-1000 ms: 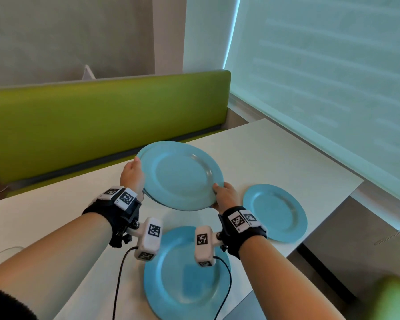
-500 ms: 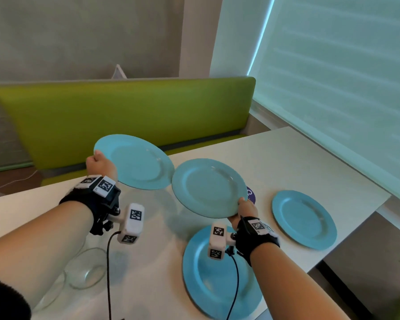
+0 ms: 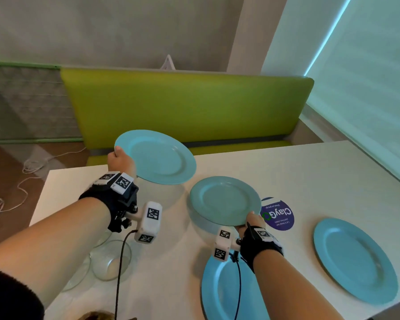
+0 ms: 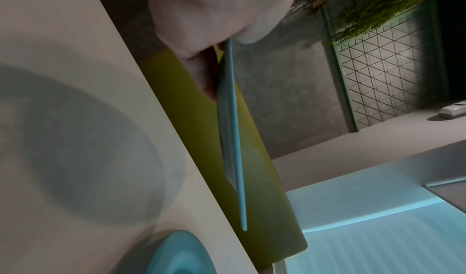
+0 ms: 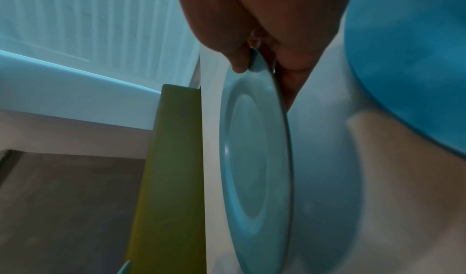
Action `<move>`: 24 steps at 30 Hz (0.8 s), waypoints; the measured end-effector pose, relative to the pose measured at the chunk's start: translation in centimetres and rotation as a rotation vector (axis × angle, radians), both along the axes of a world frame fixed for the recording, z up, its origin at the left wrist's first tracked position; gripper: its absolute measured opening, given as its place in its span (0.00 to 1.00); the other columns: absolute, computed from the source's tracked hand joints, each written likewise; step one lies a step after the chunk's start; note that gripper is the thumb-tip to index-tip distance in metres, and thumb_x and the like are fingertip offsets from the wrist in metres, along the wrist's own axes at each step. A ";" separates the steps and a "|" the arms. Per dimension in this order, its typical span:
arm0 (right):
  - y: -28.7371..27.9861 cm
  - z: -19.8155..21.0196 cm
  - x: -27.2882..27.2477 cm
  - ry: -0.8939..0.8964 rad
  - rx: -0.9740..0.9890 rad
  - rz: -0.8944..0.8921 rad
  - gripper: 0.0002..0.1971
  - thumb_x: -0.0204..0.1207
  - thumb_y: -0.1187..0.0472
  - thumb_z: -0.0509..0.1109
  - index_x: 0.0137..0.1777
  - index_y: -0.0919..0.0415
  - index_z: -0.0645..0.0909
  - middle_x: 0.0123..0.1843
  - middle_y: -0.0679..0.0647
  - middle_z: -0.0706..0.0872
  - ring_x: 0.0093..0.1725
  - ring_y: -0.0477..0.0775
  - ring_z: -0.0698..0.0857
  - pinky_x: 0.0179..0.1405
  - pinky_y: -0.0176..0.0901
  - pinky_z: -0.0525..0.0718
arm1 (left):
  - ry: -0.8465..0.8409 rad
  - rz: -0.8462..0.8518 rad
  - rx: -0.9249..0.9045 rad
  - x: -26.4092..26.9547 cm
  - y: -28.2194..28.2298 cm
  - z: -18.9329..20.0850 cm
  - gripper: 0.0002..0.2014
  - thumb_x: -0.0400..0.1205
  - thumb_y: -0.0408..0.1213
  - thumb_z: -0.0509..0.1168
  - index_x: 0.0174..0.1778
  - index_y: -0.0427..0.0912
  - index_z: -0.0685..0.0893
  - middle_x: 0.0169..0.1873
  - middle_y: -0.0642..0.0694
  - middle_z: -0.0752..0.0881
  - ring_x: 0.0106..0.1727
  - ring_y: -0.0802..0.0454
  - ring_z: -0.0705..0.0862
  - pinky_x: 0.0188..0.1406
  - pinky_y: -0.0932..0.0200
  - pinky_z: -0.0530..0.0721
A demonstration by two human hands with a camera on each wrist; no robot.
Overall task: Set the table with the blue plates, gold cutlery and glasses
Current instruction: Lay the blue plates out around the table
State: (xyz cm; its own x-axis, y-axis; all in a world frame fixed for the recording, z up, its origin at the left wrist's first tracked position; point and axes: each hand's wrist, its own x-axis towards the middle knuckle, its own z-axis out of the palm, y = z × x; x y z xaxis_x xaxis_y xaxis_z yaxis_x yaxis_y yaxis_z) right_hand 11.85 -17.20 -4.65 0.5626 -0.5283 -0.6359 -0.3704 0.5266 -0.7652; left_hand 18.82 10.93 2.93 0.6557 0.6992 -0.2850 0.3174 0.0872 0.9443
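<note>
Head view: left hand (image 3: 121, 163) pinches one blue plate (image 3: 156, 157) by its rim above the table (image 3: 310, 176); right hand (image 3: 249, 224) pinches another plate (image 3: 223, 200), low near centre. Lower each plate level, far edge first, then release.

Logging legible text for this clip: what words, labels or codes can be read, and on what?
"ClayG", followed by a green ring: large white letters on the round purple sticker on the table, seen upside down.
Two smaller lines beneath it on the sticker: too small to read.
Black-and-white square marker codes on both wrist rigs: patterns, no words.
Wrist views: no text.
</note>
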 end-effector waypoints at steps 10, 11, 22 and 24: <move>0.5 -1.5 3.3 0.108 0.015 0.135 0.24 0.78 0.59 0.69 0.70 0.71 0.72 0.64 0.69 0.80 0.60 0.71 0.82 0.58 0.67 0.83 | 0.001 0.042 -0.056 1.8 0.0 -1.2 0.25 0.86 0.51 0.46 0.70 0.38 0.73 0.67 0.35 0.78 0.65 0.35 0.79 0.65 0.38 0.78; 0.3 -1.6 3.6 0.111 0.035 0.164 0.24 0.78 0.60 0.70 0.70 0.72 0.72 0.64 0.69 0.79 0.62 0.72 0.81 0.59 0.67 0.82 | 0.005 0.047 -0.055 1.9 0.0 -1.4 0.25 0.86 0.51 0.46 0.70 0.38 0.73 0.67 0.35 0.79 0.65 0.35 0.79 0.65 0.38 0.78; 0.7 -2.2 5.3 0.110 0.103 0.278 0.17 0.74 0.65 0.74 0.61 0.69 0.76 0.62 0.72 0.81 0.50 0.68 0.83 0.54 0.62 0.85 | -0.004 0.072 -0.057 3.0 0.3 -2.3 0.25 0.86 0.52 0.47 0.69 0.39 0.75 0.66 0.36 0.79 0.64 0.35 0.80 0.64 0.38 0.79; 0.8 -2.3 5.5 0.109 0.091 0.271 0.18 0.73 0.65 0.74 0.60 0.69 0.76 0.61 0.72 0.82 0.50 0.68 0.84 0.50 0.58 0.86 | -0.008 0.070 -0.061 3.2 0.4 -2.4 0.25 0.85 0.53 0.47 0.68 0.39 0.75 0.66 0.36 0.80 0.64 0.35 0.80 0.64 0.38 0.79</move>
